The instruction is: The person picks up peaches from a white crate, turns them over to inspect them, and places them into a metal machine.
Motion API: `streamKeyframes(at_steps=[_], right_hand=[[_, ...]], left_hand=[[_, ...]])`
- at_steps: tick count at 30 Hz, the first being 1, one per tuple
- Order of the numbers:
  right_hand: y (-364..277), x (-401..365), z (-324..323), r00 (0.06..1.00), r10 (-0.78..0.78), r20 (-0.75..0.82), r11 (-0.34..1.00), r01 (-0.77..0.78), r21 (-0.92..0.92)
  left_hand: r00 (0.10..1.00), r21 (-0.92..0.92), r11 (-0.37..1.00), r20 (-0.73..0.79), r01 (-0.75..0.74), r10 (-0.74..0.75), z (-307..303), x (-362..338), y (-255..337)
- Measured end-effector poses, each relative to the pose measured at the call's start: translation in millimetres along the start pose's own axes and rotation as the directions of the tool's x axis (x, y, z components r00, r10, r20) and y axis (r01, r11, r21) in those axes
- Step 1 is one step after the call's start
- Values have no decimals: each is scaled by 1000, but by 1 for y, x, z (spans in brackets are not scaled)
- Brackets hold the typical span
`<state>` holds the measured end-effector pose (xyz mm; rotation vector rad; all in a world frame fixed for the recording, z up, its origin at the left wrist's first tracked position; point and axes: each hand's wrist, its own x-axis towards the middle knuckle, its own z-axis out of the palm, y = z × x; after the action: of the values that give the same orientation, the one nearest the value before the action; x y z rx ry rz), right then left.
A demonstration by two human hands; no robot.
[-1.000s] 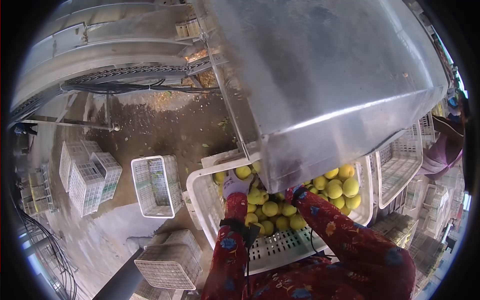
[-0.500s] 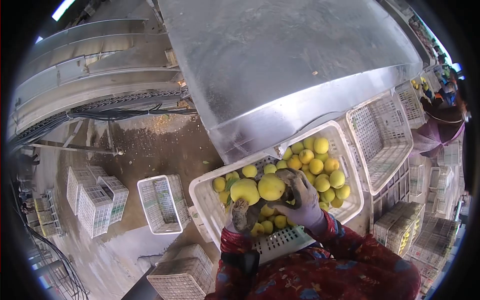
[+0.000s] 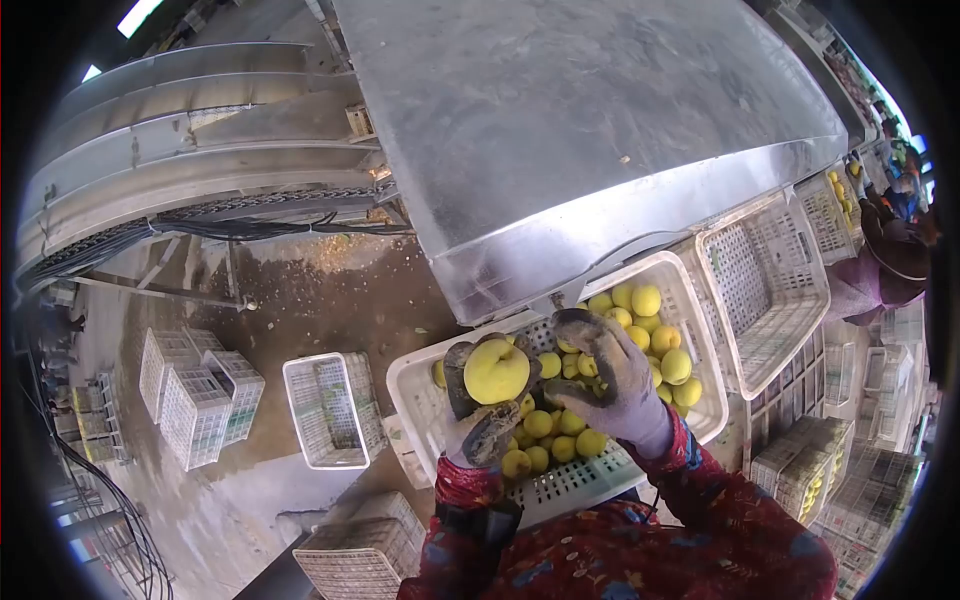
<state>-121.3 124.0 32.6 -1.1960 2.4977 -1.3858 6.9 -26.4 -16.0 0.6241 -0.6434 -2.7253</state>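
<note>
My left hand [image 3: 480,428], in a stained glove, is wrapped round a large yellow peach [image 3: 496,371] above the left part of a white plastic crate [image 3: 410,372]. Over the middle of the same crate is my right hand [image 3: 612,376], also gloved. Its thumb and fingers are spread apart, with no fruit gripped between them. Several yellow peaches [image 3: 676,366] lie in the crate to the right of that hand, and more peaches [image 3: 538,424] lie below and between the hands. Parts of the crate floor are hidden by my hands.
A metal table [image 3: 600,130] stands just beyond the crate. Another white crate [image 3: 765,290] is at the right. On the floor at left are a single crate [image 3: 328,410] and stacked crates [image 3: 195,410]. A co-worker [image 3: 885,260] is at the far right.
The peach that was by my right hand is no longer there, and that hand has opened. My left hand still holds its peach, now turned more upright. The view has shifted slightly.
</note>
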Motion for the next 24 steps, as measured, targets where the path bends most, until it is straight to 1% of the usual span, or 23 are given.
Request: streamKeyframes(at_steps=[1, 2, 5, 6, 7, 9, 10, 13, 14, 16, 17, 18, 19, 20, 21, 22, 23, 24], right_hand=[[-8, -4, 3, 996, -49, 79, 999, 50, -10], [-11, -7, 11, 998, -21, 51, 1000, 22, -13], [-10, -14, 28, 999, 46, -17, 999, -46, -17], [-7, -16, 27, 998, 62, -23, 998, -62, -15], [-5, -18, 28, 996, 80, -29, 997, -80, -12], [-6, -22, 32, 995, 56, -88, 998, -59, -36], [-7, -23, 34, 992, 43, -117, 997, -49, -51], [-13, -25, 35, 991, 39, -131, 969, -69, -238], [-12, -22, 34, 989, 40, -143, 970, -73, -230], [-6, -10, 31, 986, 39, -160, 974, -74, -215], [-1, -2, 32, 980, 90, -179, 964, -131, -230], [6, 10, 35, 971, 139, -197, 952, -186, -242], [16, 21, 38, 959, 193, -210, 937, -243, -250], [46, 34, 45, 987, 43, -152, 935, -94, -343], [58, 40, 47, 991, -34, -131, 916, -22, -401], [70, 45, 49, 988, -112, -110, 888, 49, -458], [57, 50, 38, 982, -64, -175, 929, -6, -370], [38, 52, 25, 973, -3, -229, 959, -62, -276]], left_hand=[[999, 21, 999, -1, 35, -35, -4, 2, -4], [998, 41, 997, -1, 70, -70, -8, 3, -8], [986, 169, 979, 136, -117, 95, -6, 9, -23], [981, 142, 976, 129, -162, 144, 16, 12, -20], [985, 151, 979, 120, -140, 122, 15, 14, -20], [991, 165, 981, 104, -98, 82, 9, 20, -20], [985, 131, 980, 109, -150, 136, 9, 23, -24], [969, 148, 962, 119, -232, 215, 12, 24, -33], [993, 147, 983, 60, -114, 106, 9, 23, -33], [995, 98, 990, 15, -102, 101, 5, 22, -26], [995, 73, 993, -10, -96, 97, 5, 21, -24], [981, 65, 980, 62, -189, 185, 8, 23, -22], [989, 175, 974, 39, -146, 141, -8, 21, -22], [996, 285, 954, 8, -92, 93, -39, 17, -22], [999, 390, 920, -24, -29, 42, -70, 14, -25], [999, 585, 811, -52, 22, 10, -98, 17, -34], [995, 866, 491, -96, 98, -30, -112, 21, -48], [985, 983, 82, -160, 164, -57, -120, 19, -65]])
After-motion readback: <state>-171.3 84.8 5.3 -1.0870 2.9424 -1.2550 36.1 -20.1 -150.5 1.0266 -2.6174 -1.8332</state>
